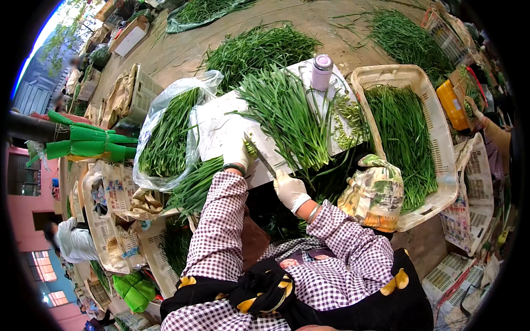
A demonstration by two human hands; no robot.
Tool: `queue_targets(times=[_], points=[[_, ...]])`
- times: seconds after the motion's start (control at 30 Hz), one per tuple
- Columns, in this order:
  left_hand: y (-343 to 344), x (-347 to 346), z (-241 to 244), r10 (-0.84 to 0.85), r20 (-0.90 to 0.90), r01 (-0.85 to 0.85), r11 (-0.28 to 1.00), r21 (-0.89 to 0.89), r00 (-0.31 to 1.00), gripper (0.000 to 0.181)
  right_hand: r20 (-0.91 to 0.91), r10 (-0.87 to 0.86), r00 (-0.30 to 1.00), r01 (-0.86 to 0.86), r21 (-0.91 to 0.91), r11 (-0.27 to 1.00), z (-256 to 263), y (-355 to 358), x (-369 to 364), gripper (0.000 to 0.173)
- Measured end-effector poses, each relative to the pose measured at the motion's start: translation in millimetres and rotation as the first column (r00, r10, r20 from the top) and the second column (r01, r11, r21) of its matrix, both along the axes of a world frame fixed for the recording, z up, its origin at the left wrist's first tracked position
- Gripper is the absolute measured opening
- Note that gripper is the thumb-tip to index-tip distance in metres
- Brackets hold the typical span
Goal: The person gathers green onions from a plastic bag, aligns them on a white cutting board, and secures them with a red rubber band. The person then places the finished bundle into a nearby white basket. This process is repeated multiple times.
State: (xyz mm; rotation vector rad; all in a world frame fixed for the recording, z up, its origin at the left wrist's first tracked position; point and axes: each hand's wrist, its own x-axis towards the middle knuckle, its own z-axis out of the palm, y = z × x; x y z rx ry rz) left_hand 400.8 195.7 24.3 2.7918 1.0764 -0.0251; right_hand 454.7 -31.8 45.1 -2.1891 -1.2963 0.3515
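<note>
Wearing a white glove, my left hand [237, 152] grips a bunch of green garlic chives [198, 182] near its cut ends. The leaves trail down and left past my wrist. My right hand [290, 189], also gloved, is closed around the handle of a knife [261, 156]. Its blade points up and left, close beside the stem ends in my left hand. Both hands are over a white board [219, 120]. A large loose pile of chives [285, 116] lies on the board to the right of the knife, stems toward me.
A lilac flask [321, 73] stands at the board's far edge, near cut stem trimmings [347, 120]. To the left is a clear plastic bag [143, 142] of chives. A white crate [445, 153] of chives stands right, beside a printed cloth bundle [374, 192]. More chives [261, 51] lie on the floor.
</note>
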Motion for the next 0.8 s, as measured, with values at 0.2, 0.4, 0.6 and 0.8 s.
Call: queue_targets(times=[0.2, 0.4, 0.6, 0.8], points=[[-3.8, 3.6, 12.0, 0.011, -0.081, -0.012, 1.000, -0.011, 0.997, 0.052, -0.012, -0.011, 1.000, 0.011, -0.047, 0.999, 5.9, 1.4, 2.7, 0.019], [-8.7, 9.3, 24.2, 0.089, -0.126, -0.098, 0.993, -0.066, 0.988, 0.053, -0.022, 0.026, 0.999, -0.028, -0.080, 0.996, 8.2, 3.8, 11.8, 0.020], [-0.7, 3.5, 5.7, 0.084, -0.084, -0.083, 0.996, 0.007, 0.993, 0.034, -0.011, 0.040, 0.999, -0.041, -0.117, 0.992, 16.9, 6.6, 16.2, 0.019], [-4.3, 9.2, 24.1, 0.066, -0.116, -0.079, 0.991, -0.111, 0.991, 0.057, -0.037, 0.040, 0.999, -0.044, -0.122, 0.992, 25.4, 7.0, 16.7, 0.020]])
